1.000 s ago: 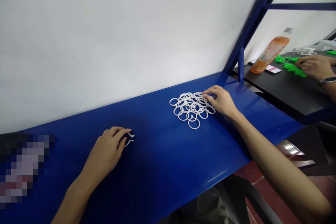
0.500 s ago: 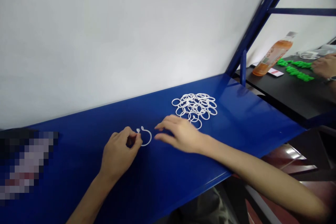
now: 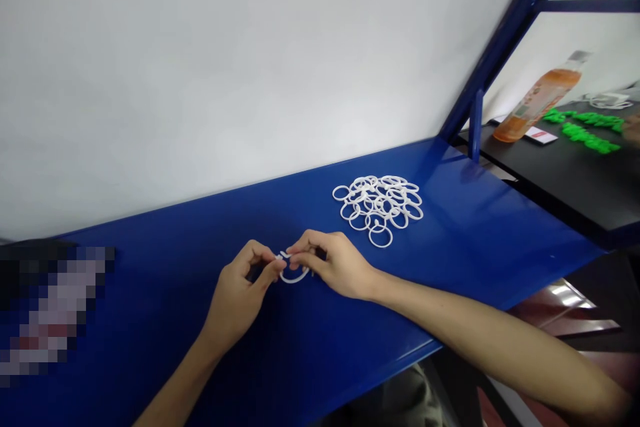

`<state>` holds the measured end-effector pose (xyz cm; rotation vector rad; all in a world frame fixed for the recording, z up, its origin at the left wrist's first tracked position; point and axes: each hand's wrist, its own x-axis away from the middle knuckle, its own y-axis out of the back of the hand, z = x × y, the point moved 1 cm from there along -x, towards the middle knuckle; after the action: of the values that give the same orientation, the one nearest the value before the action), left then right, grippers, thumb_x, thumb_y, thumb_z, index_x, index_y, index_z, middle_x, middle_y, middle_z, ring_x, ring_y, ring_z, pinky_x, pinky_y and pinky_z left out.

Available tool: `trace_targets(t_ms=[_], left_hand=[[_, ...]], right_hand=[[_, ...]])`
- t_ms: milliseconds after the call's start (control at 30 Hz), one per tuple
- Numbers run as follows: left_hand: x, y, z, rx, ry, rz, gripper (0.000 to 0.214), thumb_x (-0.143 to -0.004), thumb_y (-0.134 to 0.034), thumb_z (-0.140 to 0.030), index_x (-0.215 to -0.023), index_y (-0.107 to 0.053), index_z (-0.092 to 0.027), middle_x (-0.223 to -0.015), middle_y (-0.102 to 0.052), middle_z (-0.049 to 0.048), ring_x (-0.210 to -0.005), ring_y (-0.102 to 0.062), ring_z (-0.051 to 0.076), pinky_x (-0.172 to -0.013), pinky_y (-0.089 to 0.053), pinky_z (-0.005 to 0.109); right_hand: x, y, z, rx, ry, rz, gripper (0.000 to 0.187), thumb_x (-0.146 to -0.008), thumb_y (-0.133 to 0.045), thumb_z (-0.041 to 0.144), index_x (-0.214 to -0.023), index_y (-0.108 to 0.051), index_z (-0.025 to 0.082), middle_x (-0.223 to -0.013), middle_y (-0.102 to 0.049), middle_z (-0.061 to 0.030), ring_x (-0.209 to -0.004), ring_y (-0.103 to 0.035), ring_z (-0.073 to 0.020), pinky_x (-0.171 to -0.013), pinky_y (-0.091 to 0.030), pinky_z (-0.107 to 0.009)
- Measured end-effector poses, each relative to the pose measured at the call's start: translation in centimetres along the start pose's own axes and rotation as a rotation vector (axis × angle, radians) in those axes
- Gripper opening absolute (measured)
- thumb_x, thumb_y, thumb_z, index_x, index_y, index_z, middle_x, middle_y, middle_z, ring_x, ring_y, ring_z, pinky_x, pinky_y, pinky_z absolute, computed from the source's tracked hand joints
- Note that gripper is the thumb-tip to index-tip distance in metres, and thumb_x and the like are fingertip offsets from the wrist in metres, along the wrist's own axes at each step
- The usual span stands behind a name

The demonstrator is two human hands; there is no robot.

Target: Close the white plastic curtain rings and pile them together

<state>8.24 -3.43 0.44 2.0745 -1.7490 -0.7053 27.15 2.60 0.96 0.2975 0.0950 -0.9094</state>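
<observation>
A thin white plastic ring (image 3: pixel 294 275) is pinched between both of my hands just above the blue shelf (image 3: pixel 150 293). My left hand (image 3: pixel 241 297) grips its left end with thumb and forefinger. My right hand (image 3: pixel 333 265) grips its right end the same way, its other fingers curled. A pile of several white rings (image 3: pixel 380 205) lies on the shelf to the right, a hand's width from my right hand.
A white wall rises behind the shelf. A blue frame post (image 3: pixel 505 33) slants up at the right. Beyond it a black table (image 3: pixel 560 173) carries an orange drink bottle (image 3: pixel 540 107), green pieces (image 3: pixel 585 130) and a red-and-white card. A blurred patch sits far left.
My right hand left the pile and came left to meet my left hand. The ring, held open by my left hand alone half a second ago, is now pinched by both.
</observation>
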Motion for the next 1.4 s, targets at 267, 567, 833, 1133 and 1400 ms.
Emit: trace_targets(t_ms=[267,567,833,1133,1400], left_hand=[[-0.2,0.1,0.8,-0.025,-0.056,-0.022,0.023,-0.083,-0.066,-0.043,-0.076,-0.063,-0.021,-0.067,-0.064,-0.0034,-0.059,-0.060,0.012,-0.056,-0.048,0.023],[0.1,0.4,0.3,-0.035,-0.101,-0.099,0.031,-0.081,-0.071,-0.051,-0.077,-0.064,-0.022,-0.069,-0.067,-0.0018,-0.061,-0.063,0.014,-0.057,-0.051,0.023],[0.7,0.3,-0.2,-0.045,-0.228,0.041,0.030,-0.088,-0.065,-0.047,-0.071,-0.066,-0.023,-0.062,-0.065,-0.0029,-0.056,-0.061,0.012,-0.056,-0.049,0.023],[-0.1,0.4,-0.1,-0.282,-0.358,-0.076,0.018,-0.092,-0.063,-0.042,-0.089,-0.068,-0.024,-0.084,-0.073,-0.0014,-0.077,-0.069,0.015,-0.076,-0.054,0.026],[-1.1,0.3,2.5,-0.512,-0.235,0.043,0.029,-0.096,-0.054,-0.044,-0.112,-0.066,-0.024,-0.123,-0.066,0.0080,-0.123,-0.057,0.027,-0.104,-0.049,0.047]], right_hand=[[0.7,-0.1,0.3,0.072,0.142,0.092,0.014,-0.096,-0.057,0.012,-0.096,-0.070,0.018,-0.091,-0.078,-0.0028,-0.085,-0.075,-0.0137,-0.076,-0.058,-0.024],[0.6,-0.3,0.2,0.070,0.113,0.015,0.012,-0.095,-0.058,0.013,-0.096,-0.068,0.020,-0.090,-0.078,-0.0012,-0.084,-0.075,-0.0141,-0.075,-0.058,-0.025],[0.9,0.6,0.2,0.307,0.340,0.227,0.022,-0.098,-0.047,0.008,-0.096,-0.064,0.021,-0.090,-0.077,0.0001,-0.082,-0.065,-0.0149,-0.080,-0.053,-0.028],[-0.3,2.5,0.9,0.571,0.393,0.166,0.019,-0.104,-0.050,0.026,-0.104,-0.067,0.017,-0.097,-0.073,-0.0057,-0.086,-0.061,-0.0175,-0.080,-0.052,-0.031],[1.8,14.3,-0.2,0.788,0.327,-0.301,0.008,-0.095,-0.063,0.028,-0.097,-0.071,0.028,-0.097,-0.074,-0.0017,-0.099,-0.058,-0.0243,-0.086,-0.050,-0.041]])
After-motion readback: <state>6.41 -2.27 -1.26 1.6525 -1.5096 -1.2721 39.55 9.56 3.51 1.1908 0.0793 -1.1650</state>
